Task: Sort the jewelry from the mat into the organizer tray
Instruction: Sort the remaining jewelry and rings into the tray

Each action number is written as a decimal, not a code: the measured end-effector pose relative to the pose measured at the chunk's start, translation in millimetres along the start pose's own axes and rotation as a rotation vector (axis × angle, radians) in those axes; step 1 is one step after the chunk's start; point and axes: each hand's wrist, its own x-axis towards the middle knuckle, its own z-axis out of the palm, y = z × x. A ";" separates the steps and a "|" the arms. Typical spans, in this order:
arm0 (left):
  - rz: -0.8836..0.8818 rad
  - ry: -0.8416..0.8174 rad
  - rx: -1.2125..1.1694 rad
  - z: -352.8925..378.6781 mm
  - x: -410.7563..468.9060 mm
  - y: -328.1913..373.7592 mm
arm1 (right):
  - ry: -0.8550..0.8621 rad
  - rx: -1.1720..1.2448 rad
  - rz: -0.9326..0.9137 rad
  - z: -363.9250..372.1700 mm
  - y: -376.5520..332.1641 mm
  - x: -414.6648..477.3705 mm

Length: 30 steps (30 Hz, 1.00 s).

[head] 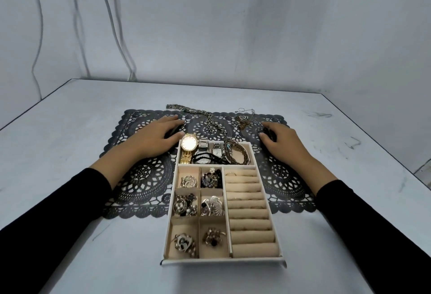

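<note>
Snagging looms if right hand (281, 142), gripping a dark piece (271, 133), drags nearby chains (245, 120) over the mat (144, 172); left hand (154, 137) lies flat.

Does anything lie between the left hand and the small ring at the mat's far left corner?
Nothing visible does. Only bare lace mat lies between the left hand and the ring.

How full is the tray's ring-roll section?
Mostly empty: one ring sits in the farthest slot of the ring-roll section; remaining rolls look bare.
</note>
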 end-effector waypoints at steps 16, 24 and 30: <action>0.200 -0.122 0.104 23.3 91.2 17.0 | 0.027 0.070 -0.103 23.9 2.0 77.2; 0.303 -0.178 0.113 37.2 127.2 42.3 | 0.037 0.155 -0.085 26.6 7.5 87.0; 0.368 -0.187 0.071 43.5 145.3 51.7 | 0.040 0.214 -0.033 26.9 10.2 89.1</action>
